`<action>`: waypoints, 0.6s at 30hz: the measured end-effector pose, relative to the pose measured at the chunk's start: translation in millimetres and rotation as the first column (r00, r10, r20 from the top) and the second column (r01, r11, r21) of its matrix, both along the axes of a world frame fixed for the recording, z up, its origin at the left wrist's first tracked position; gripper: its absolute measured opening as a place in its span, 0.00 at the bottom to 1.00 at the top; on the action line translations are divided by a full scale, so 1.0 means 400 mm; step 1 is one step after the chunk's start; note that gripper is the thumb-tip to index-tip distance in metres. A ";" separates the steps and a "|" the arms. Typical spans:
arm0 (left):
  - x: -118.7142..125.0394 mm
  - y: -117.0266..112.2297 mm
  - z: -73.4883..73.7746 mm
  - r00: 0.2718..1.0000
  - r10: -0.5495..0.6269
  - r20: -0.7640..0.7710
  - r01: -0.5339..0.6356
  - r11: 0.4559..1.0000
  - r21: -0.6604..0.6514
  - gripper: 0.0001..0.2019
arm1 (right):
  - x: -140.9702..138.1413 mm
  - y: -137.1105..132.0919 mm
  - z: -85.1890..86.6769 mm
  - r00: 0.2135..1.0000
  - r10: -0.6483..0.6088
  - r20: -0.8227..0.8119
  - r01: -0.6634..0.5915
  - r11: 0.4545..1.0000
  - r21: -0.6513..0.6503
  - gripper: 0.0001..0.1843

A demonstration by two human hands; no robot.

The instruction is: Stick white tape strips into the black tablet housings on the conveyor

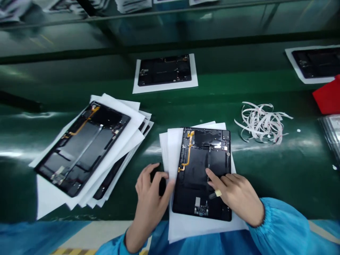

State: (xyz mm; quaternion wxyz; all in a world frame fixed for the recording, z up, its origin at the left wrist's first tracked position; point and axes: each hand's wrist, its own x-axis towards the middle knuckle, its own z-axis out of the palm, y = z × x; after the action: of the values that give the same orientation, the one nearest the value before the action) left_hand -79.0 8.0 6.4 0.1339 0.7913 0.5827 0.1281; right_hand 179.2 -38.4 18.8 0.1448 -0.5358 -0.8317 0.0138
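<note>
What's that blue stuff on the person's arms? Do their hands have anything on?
The left hand and right hand wear no gloves. The left sleeve and right sleeve are shiny blue, gathered into puffy elastic cuffs. A small pale strip wraps one right-hand finger.

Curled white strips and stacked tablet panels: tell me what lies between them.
In the head view, a black tablet panel on white paper sheets lies between the curled white strips and the stacked tablet panels.
</note>
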 end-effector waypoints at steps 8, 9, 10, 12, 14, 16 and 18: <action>0.058 -0.021 0.002 0.950 0.126 0.286 -0.109 0.991 -0.075 0.10 | 0.086 -0.049 -0.043 0.872 -0.468 -0.145 0.455 0.883 -0.114 0.17; 0.065 -0.021 0.009 0.928 0.143 0.343 -0.117 0.988 -0.097 0.11 | 0.084 -0.052 -0.046 0.865 -0.481 -0.146 0.460 0.874 -0.155 0.17; 0.071 -0.023 0.018 0.901 0.163 0.402 -0.114 0.983 -0.143 0.11 | 0.080 -0.053 -0.049 0.856 -0.491 -0.162 0.461 0.867 -0.188 0.17; 0.083 -0.029 0.035 0.837 0.216 0.502 -0.087 0.959 -0.268 0.09 | 0.069 -0.051 -0.050 0.833 -0.511 -0.212 0.463 0.854 -0.237 0.15; 0.089 -0.032 0.054 0.787 0.268 0.556 -0.065 0.932 -0.357 0.09 | 0.062 -0.048 -0.046 0.810 -0.524 -0.264 0.458 0.846 -0.274 0.12; 0.090 -0.020 0.077 0.758 0.275 0.591 -0.071 0.936 -0.345 0.10 | 0.065 -0.048 -0.039 0.774 -0.533 -0.342 0.448 0.843 -0.299 0.10; 0.093 0.022 0.108 0.749 0.237 0.619 -0.091 0.962 -0.258 0.09 | 0.078 -0.052 -0.038 0.721 -0.543 -0.432 0.459 0.840 -0.289 0.10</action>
State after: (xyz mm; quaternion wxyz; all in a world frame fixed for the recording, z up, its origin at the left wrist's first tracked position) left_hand -42.0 16.8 49.5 0.3974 0.6255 0.5788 0.3404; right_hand 210.3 -59.3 3.8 0.3082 -0.7286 -0.5849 0.1787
